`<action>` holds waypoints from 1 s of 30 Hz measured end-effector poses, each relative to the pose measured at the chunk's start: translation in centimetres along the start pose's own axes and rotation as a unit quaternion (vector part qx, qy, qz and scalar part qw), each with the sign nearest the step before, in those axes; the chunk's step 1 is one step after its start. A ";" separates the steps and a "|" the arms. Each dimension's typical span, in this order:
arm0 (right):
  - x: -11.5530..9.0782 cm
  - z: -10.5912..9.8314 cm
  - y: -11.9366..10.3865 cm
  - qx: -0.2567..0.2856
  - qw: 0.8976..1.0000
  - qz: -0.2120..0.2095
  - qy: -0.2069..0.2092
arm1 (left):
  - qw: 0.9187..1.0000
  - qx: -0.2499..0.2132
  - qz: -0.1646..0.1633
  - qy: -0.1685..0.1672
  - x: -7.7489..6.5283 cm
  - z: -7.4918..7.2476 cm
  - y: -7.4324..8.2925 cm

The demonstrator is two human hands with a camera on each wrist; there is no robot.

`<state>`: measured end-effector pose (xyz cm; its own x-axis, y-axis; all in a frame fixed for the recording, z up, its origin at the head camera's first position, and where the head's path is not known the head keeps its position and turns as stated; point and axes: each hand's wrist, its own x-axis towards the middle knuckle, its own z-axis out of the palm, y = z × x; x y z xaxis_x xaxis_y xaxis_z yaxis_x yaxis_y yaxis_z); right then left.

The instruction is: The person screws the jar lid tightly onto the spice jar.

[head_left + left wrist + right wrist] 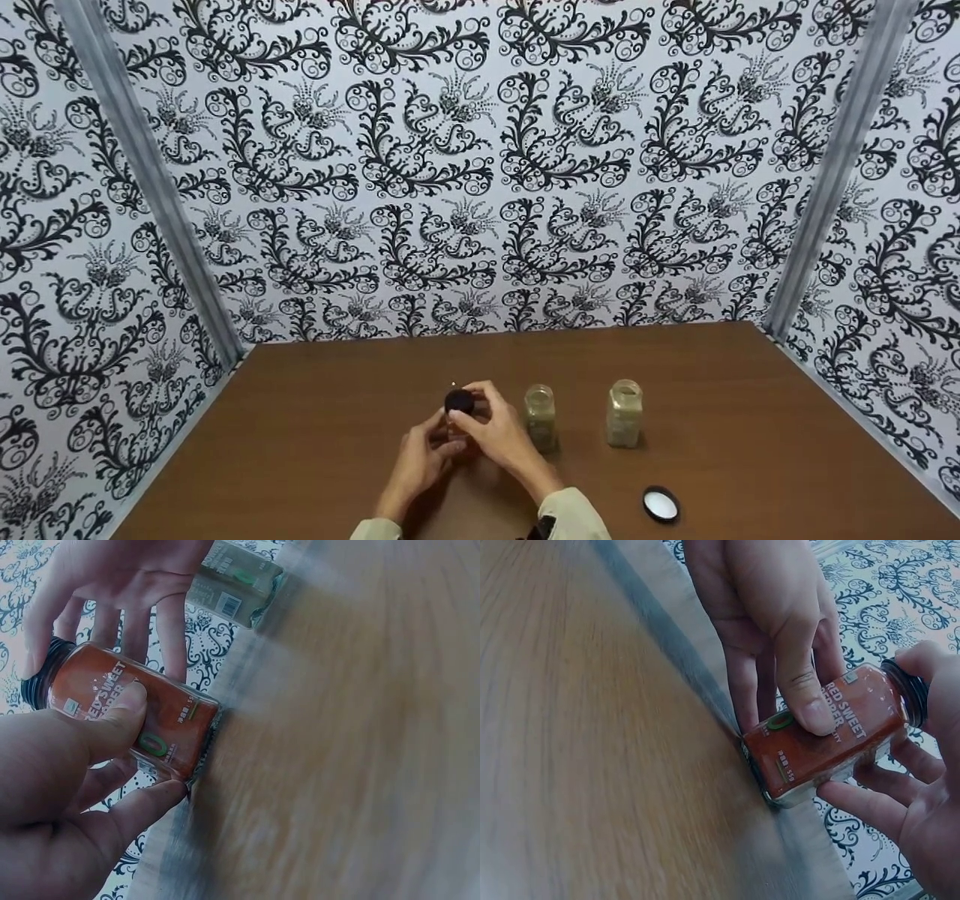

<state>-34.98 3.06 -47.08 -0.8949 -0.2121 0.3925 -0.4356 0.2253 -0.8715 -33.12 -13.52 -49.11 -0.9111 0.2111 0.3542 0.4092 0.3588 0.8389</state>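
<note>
A glass jar of red sweet pepper powder [169,712] stands upright at the tabletop, its black screw lid [459,401] on top. My left hand [418,461] grips the jar's body, the thumb lying across the label in both wrist views. From the other side, my right hand [499,431] pinches the lid between thumb and fingers; its lower fingers lie along the jar in the right wrist view. Just right of this hand is a jar of greenish powder [541,427] with no lid on it.
Another lidless jar of pale greenish powder [625,420] stands farther right. A loose black lid [661,504], white inside facing up, lies near the front right. Patterned wall panels [465,172] enclose the brown table [315,420] at the back and sides.
</note>
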 end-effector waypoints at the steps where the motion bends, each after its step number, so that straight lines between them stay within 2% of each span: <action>1: 0.1 0.0 0.0 -0.001 1.000 -0.003 0.000 | 1.000 0.003 0.002 0.001 0.0 0.0 0.0; 13: 0.0 -0.1 -0.1 0.006 1.000 -0.001 -0.008 | 1.000 0.002 -0.009 0.000 0.1 0.1 -0.1; 21: 0.1 0.0 -0.1 0.012 1.000 -0.002 0.001 | 1.000 0.007 -0.009 0.000 0.2 0.1 -0.1; 30: 0.1 -0.1 -0.3 0.007 1.000 0.002 -0.005 | 1.000 -0.005 -0.012 -0.004 0.1 0.1 -0.1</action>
<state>-34.93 3.07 -46.78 -0.8955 -0.2202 0.3867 -0.4310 0.2126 -0.8769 -33.23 -13.46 -49.24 -0.9199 0.2105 0.3309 0.3873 0.3548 0.8510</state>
